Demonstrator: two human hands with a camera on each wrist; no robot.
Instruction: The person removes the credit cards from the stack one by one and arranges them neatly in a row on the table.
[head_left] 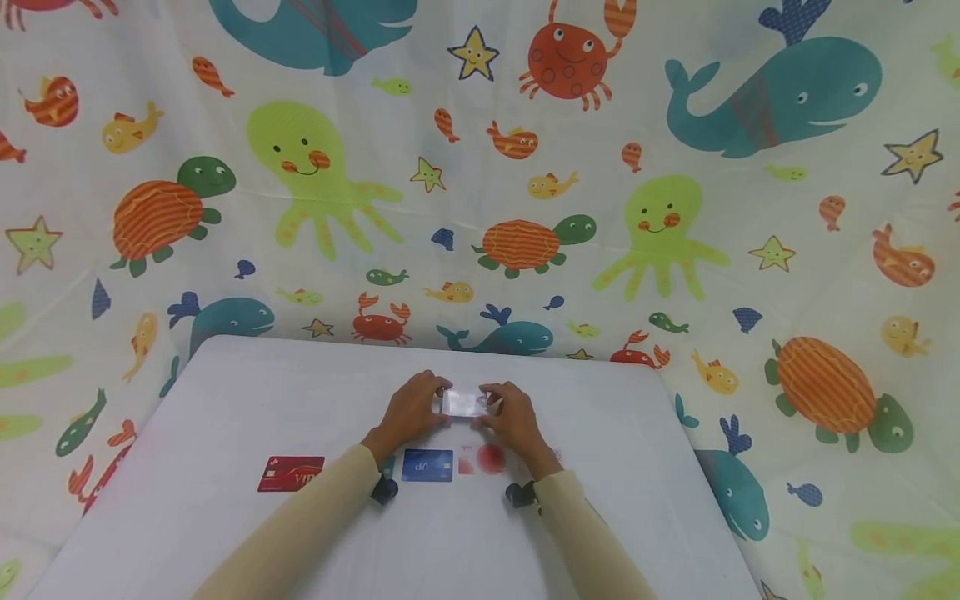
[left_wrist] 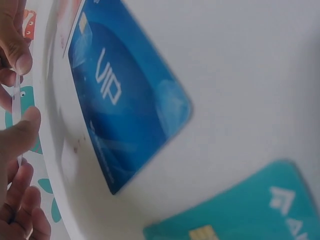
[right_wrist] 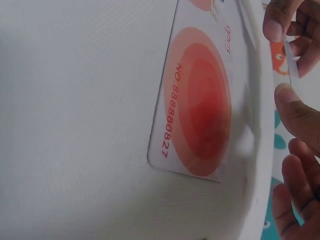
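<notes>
Both hands hold a thin, shiny whitish card (head_left: 464, 403) above the far part of the table. My left hand (head_left: 411, 408) pinches its left end between thumb and fingers, and my right hand (head_left: 516, 418) pinches the right end. Seen edge-on in the left wrist view, the card (left_wrist: 18, 100) is a narrow pale strip. Nearer than the hands lie a blue VIP card (head_left: 427, 467) and a white card with red circles (head_left: 491, 459). A teal card (left_wrist: 240, 210) lies beside the blue one, mostly hidden by my left wrist in the head view.
A red VIP card (head_left: 288, 473) lies left of my left forearm. Part of something pinkish (head_left: 557, 456) shows beside my right wrist. Behind the white table (head_left: 247, 392) hangs a curtain (head_left: 420, 275) printed with sea animals.
</notes>
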